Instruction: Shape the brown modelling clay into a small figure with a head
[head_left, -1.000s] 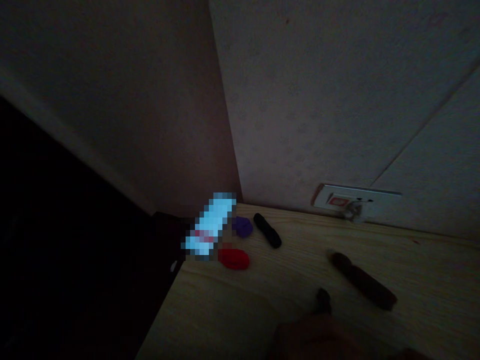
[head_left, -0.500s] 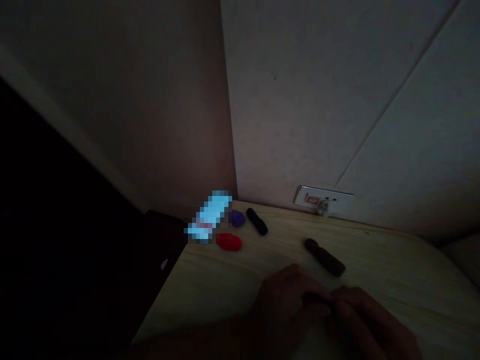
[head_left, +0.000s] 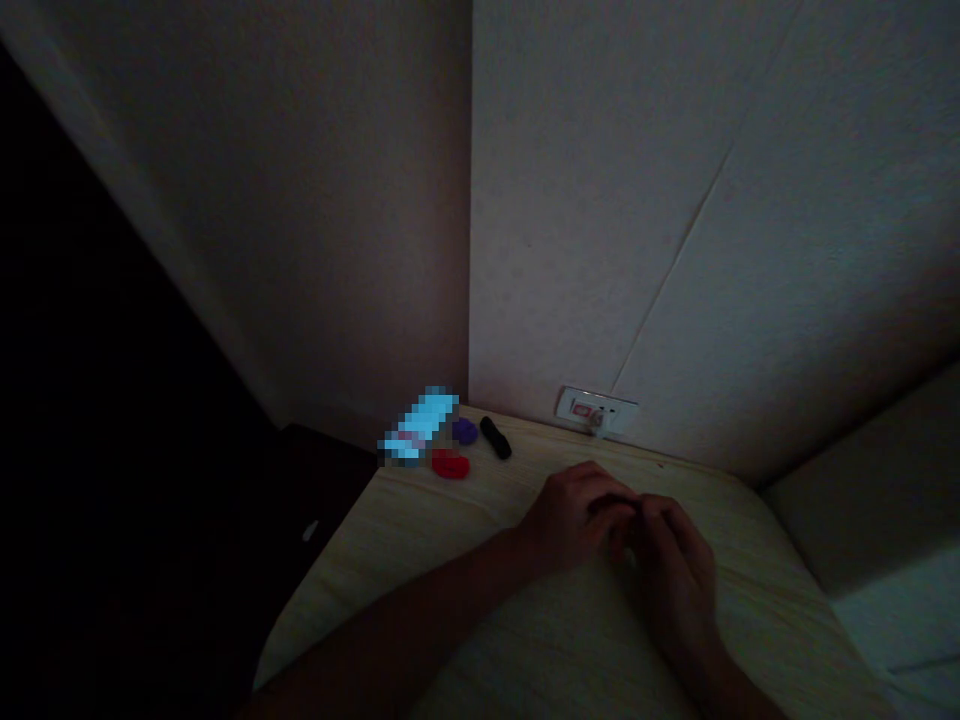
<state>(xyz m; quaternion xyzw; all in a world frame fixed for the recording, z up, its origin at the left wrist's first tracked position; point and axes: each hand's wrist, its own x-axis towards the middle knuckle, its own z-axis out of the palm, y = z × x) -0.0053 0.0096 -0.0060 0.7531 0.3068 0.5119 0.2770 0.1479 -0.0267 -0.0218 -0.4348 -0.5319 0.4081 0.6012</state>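
Both my hands meet over the table, fingers curled together around a small dark piece (head_left: 613,503) that looks like modelling clay. My left hand (head_left: 574,515) grips its left end. My right hand (head_left: 679,560) pinches the other end, and the fingers hide most of the piece. Beyond my left hand lie a black clay stick (head_left: 495,438), a red clay lump (head_left: 451,464) and a purple clay lump (head_left: 465,431), none of them touched. The brown clay stick is out of sight; my hands cover the area where it lay.
A bright blurred-out rectangle, perhaps a phone screen (head_left: 420,425), sits at the back left of the pale wooden table (head_left: 360,570). A wall socket (head_left: 596,409) holds a plug just above the back edge. Walls meet behind the corner; the room is dim.
The view has shifted, showing more of my forearms. My hands appear higher and farther over the table, still around the dark piece. The brown stick is no longer visible.
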